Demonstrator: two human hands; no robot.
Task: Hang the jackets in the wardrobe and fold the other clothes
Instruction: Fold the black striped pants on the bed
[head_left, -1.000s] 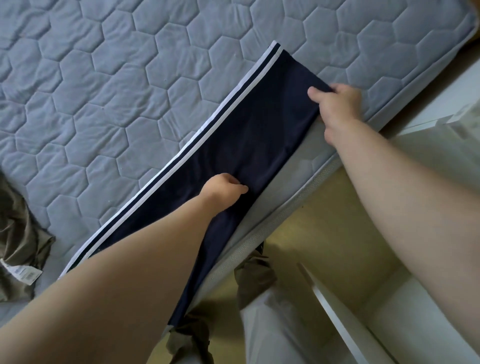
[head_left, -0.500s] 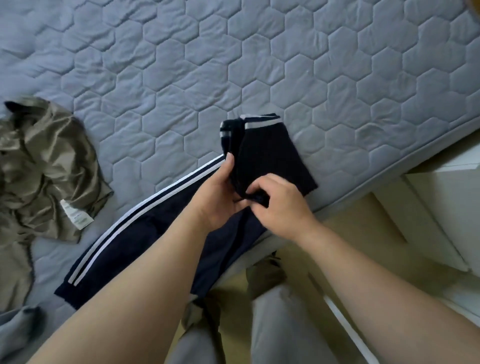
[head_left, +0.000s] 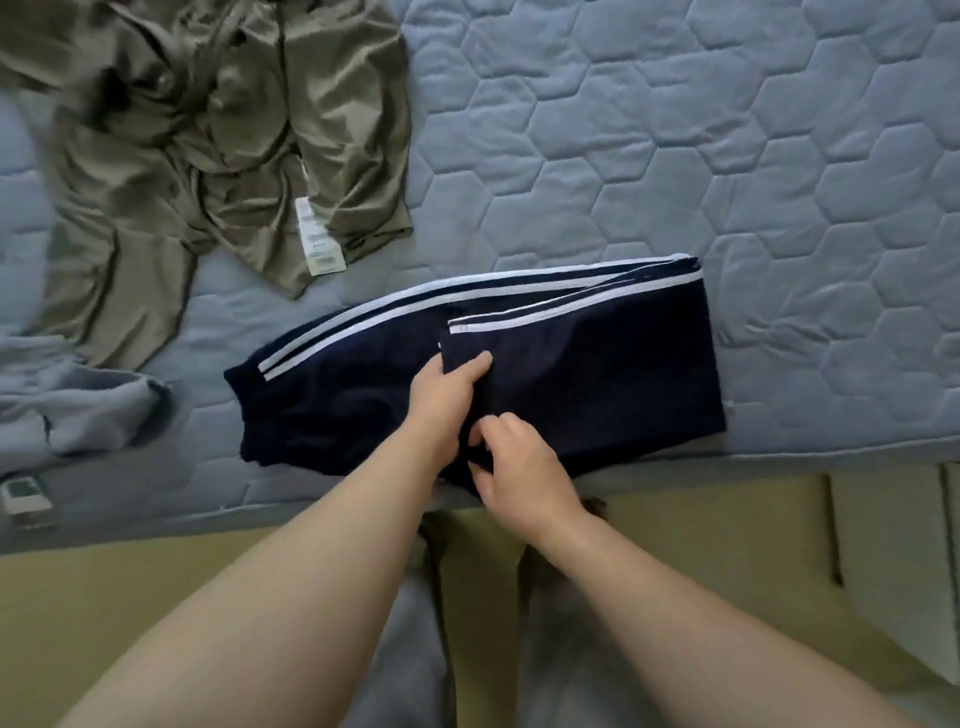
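Navy track pants (head_left: 613, 374) with white side stripes lie folded over on the grey quilted mattress (head_left: 675, 156), near its front edge. My left hand (head_left: 441, 400) rests on the pants at the edge of the folded-over leg end, its thumb lying on the upper layer. Close beside it, my right hand (head_left: 514, 462) pinches the near edge of the dark fabric with curled fingers. An olive-green crumpled garment (head_left: 208, 130) with a white label lies at the upper left of the mattress.
A grey-blue garment (head_left: 67, 410) lies bunched at the left edge of the mattress, with a small white device (head_left: 23, 493) near it. Yellowish floor (head_left: 675, 519) runs below the mattress edge. My grey-trousered legs stand against the bed.
The leg end of the pants has been folded over onto the rest and now lies flat. Both hands moved to the fold's edge, and the view shifted so the olive garment shows more.
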